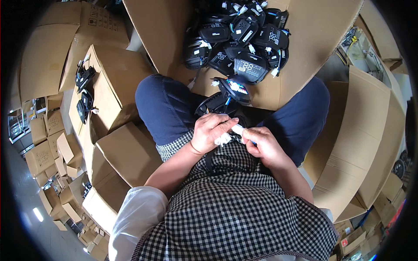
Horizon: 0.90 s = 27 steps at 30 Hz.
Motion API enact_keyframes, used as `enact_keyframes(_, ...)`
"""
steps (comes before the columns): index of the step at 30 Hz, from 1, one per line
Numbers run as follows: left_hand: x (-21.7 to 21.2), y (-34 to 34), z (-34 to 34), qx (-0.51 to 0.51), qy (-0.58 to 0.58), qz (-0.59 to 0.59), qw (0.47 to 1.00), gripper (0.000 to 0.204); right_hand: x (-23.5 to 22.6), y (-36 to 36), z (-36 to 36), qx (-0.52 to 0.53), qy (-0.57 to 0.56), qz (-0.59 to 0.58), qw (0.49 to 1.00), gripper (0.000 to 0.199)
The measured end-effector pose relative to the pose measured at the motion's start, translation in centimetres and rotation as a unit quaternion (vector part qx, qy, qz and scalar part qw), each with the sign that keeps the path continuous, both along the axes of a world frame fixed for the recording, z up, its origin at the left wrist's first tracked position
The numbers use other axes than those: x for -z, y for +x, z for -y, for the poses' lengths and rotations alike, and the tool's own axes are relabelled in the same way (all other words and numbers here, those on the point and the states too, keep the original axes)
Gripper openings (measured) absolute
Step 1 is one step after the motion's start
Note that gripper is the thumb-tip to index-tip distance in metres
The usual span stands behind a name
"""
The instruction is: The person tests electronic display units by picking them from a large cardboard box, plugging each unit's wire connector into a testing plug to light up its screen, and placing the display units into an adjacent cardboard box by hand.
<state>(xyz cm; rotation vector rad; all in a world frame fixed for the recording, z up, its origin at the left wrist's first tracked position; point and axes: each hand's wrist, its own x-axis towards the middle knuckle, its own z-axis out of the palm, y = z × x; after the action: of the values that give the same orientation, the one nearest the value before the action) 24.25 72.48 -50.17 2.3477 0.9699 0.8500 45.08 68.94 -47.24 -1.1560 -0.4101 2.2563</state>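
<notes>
A black display unit (226, 98) with a lit screen lies on my lap, its cables trailing toward my hands. My left hand (211, 132) is closed around white plug connectors (223, 139) on those cables. My right hand (263, 145) pinches another white connector (238, 129) right beside the left hand's fingertips. Both hands meet above my checked apron (235, 204), between my dark blue trouser legs.
A big open cardboard box (305, 39) ahead holds a pile of several black display units (241, 39) with white plugs. More units (83, 93) lie on a cardboard box to my left. Cardboard boxes (130, 152) crowd the left, and a large one (365, 143) stands at right.
</notes>
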Motion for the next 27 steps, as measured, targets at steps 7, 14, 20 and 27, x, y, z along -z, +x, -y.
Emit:
enact_keyframes(7, -2.8, -2.1, 1.2, 0.091, -0.18, -0.117, 0.973, 0.031, -0.1, -1.1, 0.4, -0.255, 0.288, 0.244, 0.89, 0.03)
enact_keyframes(14, -4.7, -3.3, 1.7, -0.028, -0.179, 0.005, 0.983, 0.02, -0.9, 0.3, -1.9, -0.135, 0.247, 0.21, 0.936, 0.021)
enact_keyframes(20, -11.8, -4.8, -0.8, -0.177, -0.188, 0.466, 0.847, 0.024, 2.8, -1.5, -10.6, -0.091, 0.374, 0.521, 0.762, 0.027)
enact_keyframes(27, -28.4, -18.5, 5.0, -0.438, 0.367, 0.092, 0.815, 0.033, 7.2, -7.4, -8.8, -0.29, 0.344, 0.516, 0.729, 0.059)
